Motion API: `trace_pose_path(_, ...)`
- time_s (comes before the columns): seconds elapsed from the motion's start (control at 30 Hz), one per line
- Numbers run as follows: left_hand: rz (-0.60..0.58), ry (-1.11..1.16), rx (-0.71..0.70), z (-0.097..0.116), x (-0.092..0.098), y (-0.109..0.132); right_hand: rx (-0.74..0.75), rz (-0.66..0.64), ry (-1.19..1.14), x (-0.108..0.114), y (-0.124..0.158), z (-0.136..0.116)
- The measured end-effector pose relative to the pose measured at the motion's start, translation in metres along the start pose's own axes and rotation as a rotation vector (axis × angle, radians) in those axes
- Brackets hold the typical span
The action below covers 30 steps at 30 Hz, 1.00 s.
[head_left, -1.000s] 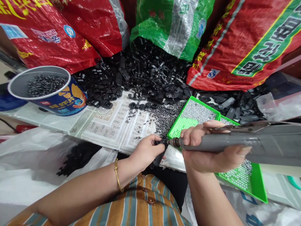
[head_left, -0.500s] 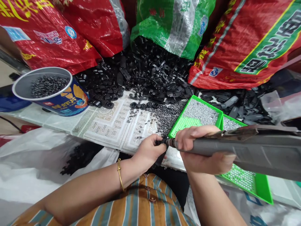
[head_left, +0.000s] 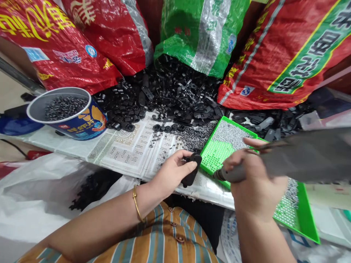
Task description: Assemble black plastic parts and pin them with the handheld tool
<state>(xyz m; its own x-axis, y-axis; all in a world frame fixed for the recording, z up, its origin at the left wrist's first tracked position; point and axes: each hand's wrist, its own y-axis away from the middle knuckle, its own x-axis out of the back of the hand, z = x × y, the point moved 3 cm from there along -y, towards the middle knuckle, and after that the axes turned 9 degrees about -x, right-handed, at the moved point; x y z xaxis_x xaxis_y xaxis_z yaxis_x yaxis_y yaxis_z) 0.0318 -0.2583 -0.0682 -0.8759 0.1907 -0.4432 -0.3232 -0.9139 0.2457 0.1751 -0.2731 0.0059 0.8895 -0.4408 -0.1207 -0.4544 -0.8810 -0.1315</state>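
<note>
Near the table's front edge my left hand (head_left: 172, 170) is closed on a flat black plastic part (head_left: 192, 170), thumb on top. Its underside is hidden by my fingers. My right hand (head_left: 257, 179) is wrapped round a grey electric screwdriver (head_left: 301, 157), blurred by motion. The driver's tip points left and stands apart from the black part. Behind and below the driver lie two green perforated trays; the nearer-left green tray (head_left: 216, 155) has small silvery screws (head_left: 237, 133) in its far end. The other green tray (head_left: 308, 215) is partly covered by my right hand and the driver.
Black plastic parts (head_left: 175, 91) are heaped along the back of the table (head_left: 128, 157). Red bags (head_left: 296, 54) and a green bag (head_left: 178, 40) stand behind them. At left is a blue tub (head_left: 85, 126) of small dark pieces. Small dark bits (head_left: 197, 135) lie beside the tray.
The screwdriver has drawn back to the right, its tip leaving the black part. My left hand now shows more of the part's flat face. The view has shifted slightly.
</note>
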Motion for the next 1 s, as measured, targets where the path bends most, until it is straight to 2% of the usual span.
trace_pose_path(0.07, -0.037, 0.081, -0.061, 0.014, -0.008, -0.002, -0.159, -0.006, 0.182, 0.001, -0.003, 0.008)
trace_pose_path(0.17, -0.087, 0.163, -0.114, 0.029, -0.02, -0.005, -0.247, -0.056, 0.347, 0.0, -0.006, 0.013)
trace_pose_path(0.3, -0.092, 0.186, -0.103, 0.03, -0.022, -0.004, -0.24, -0.02, 0.196, 0.002, -0.011, 0.015)
trace_pose_path(0.4, -0.154, 0.117, 0.013, 0.021, -0.018, 0.004, -0.177, 0.049, 0.085, 0.008, -0.016, 0.017)
trace_pose_path(0.5, -0.182, 0.066, 0.119, 0.014, -0.016, 0.011, -0.145, 0.068, 0.098, 0.01, -0.016, 0.019)
trace_pose_path(0.67, -0.1, 0.05, 0.043, 0.016, -0.014, 0.012, -0.125, 0.088, 0.117, 0.007, -0.012, 0.014)
trace_pose_path(0.8, 0.03, 0.053, 0.029, 0.016, -0.007, 0.014, 0.072, 0.199, -0.039, 0.013, -0.014, 0.007)
trace_pose_path(0.87, 0.072, 0.061, 0.05, 0.013, -0.003, 0.015, 0.153, 0.176, -0.108, 0.017, -0.017, 0.009)
trace_pose_path(1.0, 0.116, 0.049, 0.077, 0.004, 0.001, 0.016, 0.171, 0.099, -0.137, 0.019, -0.021, 0.026)
